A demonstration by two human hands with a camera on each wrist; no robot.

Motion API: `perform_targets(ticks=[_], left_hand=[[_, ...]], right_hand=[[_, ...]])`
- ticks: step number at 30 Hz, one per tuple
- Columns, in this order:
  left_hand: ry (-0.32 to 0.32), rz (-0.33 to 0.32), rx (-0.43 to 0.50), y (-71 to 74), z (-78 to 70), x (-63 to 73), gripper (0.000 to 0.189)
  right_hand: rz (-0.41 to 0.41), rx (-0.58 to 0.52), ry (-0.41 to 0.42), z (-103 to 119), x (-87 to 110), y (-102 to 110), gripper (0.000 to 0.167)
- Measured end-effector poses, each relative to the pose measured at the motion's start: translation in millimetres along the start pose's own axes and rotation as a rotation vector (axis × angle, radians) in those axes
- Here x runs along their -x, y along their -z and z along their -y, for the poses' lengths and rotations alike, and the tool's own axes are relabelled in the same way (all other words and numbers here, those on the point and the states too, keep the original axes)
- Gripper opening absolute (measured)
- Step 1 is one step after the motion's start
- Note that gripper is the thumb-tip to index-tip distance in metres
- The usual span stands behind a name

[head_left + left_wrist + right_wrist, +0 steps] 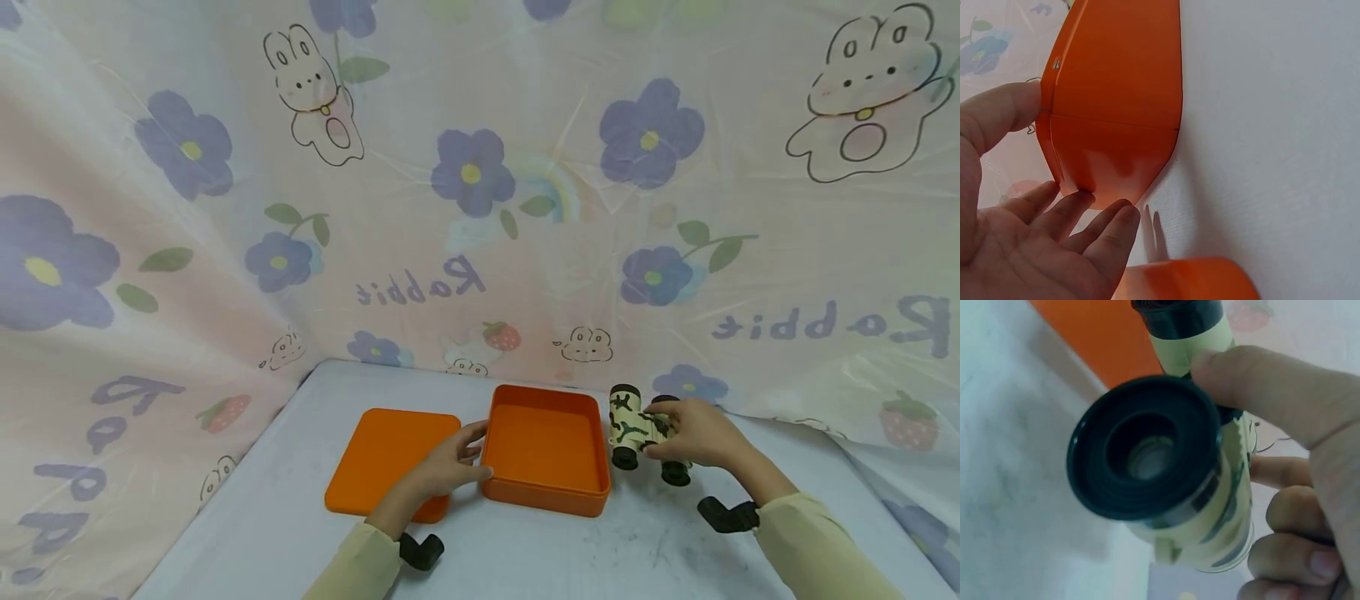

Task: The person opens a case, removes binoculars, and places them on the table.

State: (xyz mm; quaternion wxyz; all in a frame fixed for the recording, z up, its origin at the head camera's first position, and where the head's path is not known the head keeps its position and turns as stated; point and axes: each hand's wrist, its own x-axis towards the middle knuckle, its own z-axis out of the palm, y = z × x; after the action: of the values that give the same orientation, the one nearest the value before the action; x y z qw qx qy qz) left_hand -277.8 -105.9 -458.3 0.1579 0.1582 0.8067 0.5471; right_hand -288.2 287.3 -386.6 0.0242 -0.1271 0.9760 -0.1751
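Observation:
An open orange box (pixel 544 437) stands on the white table in the head view. My left hand (pixel 444 468) touches its left side; in the left wrist view the thumb (pixel 1016 112) is at the rim and the nearly straight fingers (pixel 1107 234) lie along the box's outer wall (pixel 1116 150). Right of the box are camouflage-patterned binoculars (pixel 627 427). My right hand (pixel 701 433) pinches them around the middle, the thumb (pixel 1235 375) near the eyepiece end in the right wrist view. One black-rimmed barrel (pixel 1147 456) of the binoculars faces that camera.
A flat orange lid (pixel 386 458) lies left of the box, partly behind my left forearm. A patterned curtain (pixel 465 250) with flowers and rabbits hangs behind the white table (pixel 525 558) and along its left side.

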Motion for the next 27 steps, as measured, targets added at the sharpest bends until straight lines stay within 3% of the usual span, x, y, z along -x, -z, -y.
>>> perform_targets(ticks=[19,27], left_hand=[[0.018,0.000,-0.017,-0.1,-1.7,-1.1,0.078],[0.018,-0.006,-0.019,0.7,1.5,-2.4,0.077]], right_hand=[[0.033,0.057,-0.045,-29.3,0.3,-19.0,0.078],[0.055,0.057,-0.025,-34.9,-1.4,-28.3,0.077]])
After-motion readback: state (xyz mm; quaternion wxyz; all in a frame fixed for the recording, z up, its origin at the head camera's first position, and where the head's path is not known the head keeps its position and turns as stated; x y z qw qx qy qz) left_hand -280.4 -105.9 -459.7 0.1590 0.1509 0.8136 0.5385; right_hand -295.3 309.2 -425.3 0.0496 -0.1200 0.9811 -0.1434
